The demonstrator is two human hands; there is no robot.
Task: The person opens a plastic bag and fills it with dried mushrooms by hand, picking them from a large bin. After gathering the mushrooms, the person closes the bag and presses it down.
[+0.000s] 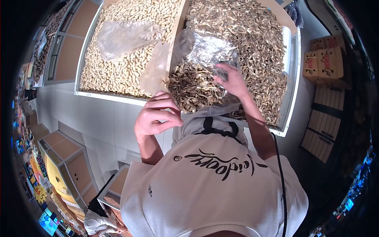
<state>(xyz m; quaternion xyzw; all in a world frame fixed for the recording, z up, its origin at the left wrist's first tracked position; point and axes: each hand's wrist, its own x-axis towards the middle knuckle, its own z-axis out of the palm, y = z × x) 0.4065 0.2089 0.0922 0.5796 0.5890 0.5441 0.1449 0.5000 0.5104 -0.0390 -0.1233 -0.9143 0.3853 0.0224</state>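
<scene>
My left hand (158, 114) is at the front edge of the bin, its fingers curled in on a clear plastic bag (154, 77). Where exactly the fingers pinch the film is hard to see. Over the dried brown slices (195, 89), which look like dried mushrooms, hovers my right hand (231, 81). Its thumb and fingers are apart with nothing visible between them. Shiny clear plastic (209, 49) lies on the slices just beyond it. More loose film (215, 110) spreads along the front edge, between my hands and my body.
Left of a wooden divider (177, 37) are unshelled peanuts (130, 75) with another clear bag (126, 37) on them. A white roll (286, 49) lies at the bin's right side. Cardboard boxes (325, 61) stand on the right. Another person (98, 221) is at lower left.
</scene>
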